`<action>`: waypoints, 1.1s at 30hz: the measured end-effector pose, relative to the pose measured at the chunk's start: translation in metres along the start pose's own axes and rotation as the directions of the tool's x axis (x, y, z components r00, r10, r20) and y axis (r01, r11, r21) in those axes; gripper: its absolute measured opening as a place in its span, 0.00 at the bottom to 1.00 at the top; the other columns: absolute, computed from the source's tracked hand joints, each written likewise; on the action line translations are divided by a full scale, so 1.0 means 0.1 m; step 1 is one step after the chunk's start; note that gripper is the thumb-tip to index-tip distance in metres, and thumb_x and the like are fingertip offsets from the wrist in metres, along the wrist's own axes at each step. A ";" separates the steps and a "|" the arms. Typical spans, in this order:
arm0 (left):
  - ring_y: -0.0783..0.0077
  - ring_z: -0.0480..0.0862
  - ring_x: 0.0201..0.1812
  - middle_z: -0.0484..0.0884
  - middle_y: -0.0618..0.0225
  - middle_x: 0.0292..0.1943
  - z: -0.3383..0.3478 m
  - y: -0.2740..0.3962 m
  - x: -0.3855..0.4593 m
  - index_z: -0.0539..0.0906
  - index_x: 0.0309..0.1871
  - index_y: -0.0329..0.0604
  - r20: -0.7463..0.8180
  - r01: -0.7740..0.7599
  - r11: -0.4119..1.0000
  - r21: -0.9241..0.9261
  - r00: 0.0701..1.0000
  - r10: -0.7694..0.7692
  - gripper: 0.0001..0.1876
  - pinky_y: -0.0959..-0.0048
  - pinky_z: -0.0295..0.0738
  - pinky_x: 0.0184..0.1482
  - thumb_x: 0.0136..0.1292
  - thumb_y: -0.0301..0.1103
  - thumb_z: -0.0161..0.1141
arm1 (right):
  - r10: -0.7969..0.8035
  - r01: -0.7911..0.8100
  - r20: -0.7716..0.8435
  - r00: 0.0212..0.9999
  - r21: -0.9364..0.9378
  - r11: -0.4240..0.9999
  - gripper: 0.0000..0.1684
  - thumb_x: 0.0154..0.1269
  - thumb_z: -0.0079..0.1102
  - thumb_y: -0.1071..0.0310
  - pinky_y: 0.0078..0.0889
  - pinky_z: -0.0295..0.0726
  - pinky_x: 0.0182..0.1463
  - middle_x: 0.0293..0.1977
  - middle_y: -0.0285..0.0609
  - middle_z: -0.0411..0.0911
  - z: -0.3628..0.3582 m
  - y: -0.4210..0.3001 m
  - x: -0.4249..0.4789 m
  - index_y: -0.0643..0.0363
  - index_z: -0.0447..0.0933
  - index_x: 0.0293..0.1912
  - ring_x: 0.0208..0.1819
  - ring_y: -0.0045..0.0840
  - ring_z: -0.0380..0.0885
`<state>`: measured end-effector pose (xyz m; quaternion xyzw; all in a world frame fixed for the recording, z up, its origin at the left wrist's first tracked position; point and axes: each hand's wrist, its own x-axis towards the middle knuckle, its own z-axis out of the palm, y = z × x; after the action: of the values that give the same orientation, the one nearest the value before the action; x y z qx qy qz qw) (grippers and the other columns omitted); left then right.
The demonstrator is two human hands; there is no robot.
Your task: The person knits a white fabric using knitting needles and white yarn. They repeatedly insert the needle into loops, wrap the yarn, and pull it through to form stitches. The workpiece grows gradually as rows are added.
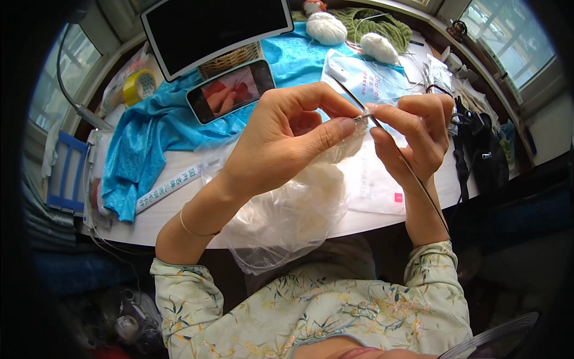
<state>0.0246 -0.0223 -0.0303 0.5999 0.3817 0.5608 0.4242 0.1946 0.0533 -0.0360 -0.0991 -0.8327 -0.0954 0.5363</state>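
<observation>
My left hand (273, 139) pinches the tip of a short-showing metal knitting needle and the top of a small cream knitted piece (343, 148). The knitting hangs below my fingers, partly hidden by the hand. In my right hand (417, 130) is a long metal knitting needle (410, 168), which slants from the upper left down past my right wrist. The two needles cross at the fingertips, where the loops are too small to make out. Beneath the knitting, a clear plastic bag (278, 233) with cream yarn (320, 188) inside overhangs the table's front edge.
A smartphone (231, 92) showing hands with red knitting leans before a wicker basket (231, 58) and a dark-screened tablet (215, 31). Around them lie blue cloth (148, 148), yellow tape (139, 87), white yarn balls (326, 28), green knitting (381, 27), a printed pouch (374, 184) and a black bag (486, 157).
</observation>
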 end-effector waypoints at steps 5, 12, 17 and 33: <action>0.78 0.80 0.34 0.80 0.65 0.33 -0.03 -0.04 0.02 0.78 0.41 0.38 0.019 -0.066 0.998 -0.018 0.998 0.066 0.10 0.82 0.76 0.38 0.55 0.26 0.58 | 0.080 -0.061 -0.099 0.992 0.186 0.981 0.10 0.45 0.64 0.62 0.21 0.59 0.29 0.21 0.31 0.66 -0.04 0.13 -0.07 0.53 0.79 0.29 0.26 0.20 0.60; 0.77 0.80 0.36 0.80 0.63 0.37 -0.05 -0.01 0.02 0.78 0.41 0.39 -0.065 -0.122 0.991 -0.046 0.991 0.119 0.10 0.79 0.76 0.40 0.55 0.30 0.58 | 0.088 -0.063 -0.064 0.994 0.323 0.944 0.10 0.51 0.59 0.59 0.20 0.57 0.28 0.18 0.31 0.64 -0.05 0.15 -0.06 0.55 0.80 0.27 0.24 0.20 0.58; 0.76 0.80 0.37 0.80 0.61 0.38 -0.06 0.01 0.01 0.78 0.40 0.38 -0.028 -0.075 0.993 -0.088 0.997 0.073 0.09 0.78 0.76 0.41 0.56 0.29 0.57 | 0.082 -0.064 -0.028 0.996 0.403 0.913 0.11 0.51 0.59 0.59 0.21 0.57 0.27 0.17 0.31 0.65 -0.03 0.17 -0.06 0.56 0.80 0.28 0.24 0.20 0.59; 0.83 0.78 0.28 0.80 0.67 0.29 0.10 -0.12 0.01 0.80 0.36 0.35 -0.002 -0.018 0.970 -0.243 1.000 0.018 0.11 0.87 0.71 0.30 0.55 0.34 0.59 | -0.047 0.032 0.131 0.990 0.109 0.994 0.42 0.34 0.58 0.29 0.32 0.62 0.39 0.35 0.41 0.67 0.09 0.02 0.17 0.57 0.68 0.38 0.36 0.31 0.64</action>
<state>0.0349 -0.0183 -0.0409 0.5469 0.3047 0.6072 0.4892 0.1805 0.0584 -0.0241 -0.0599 -0.8725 -0.0545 0.4819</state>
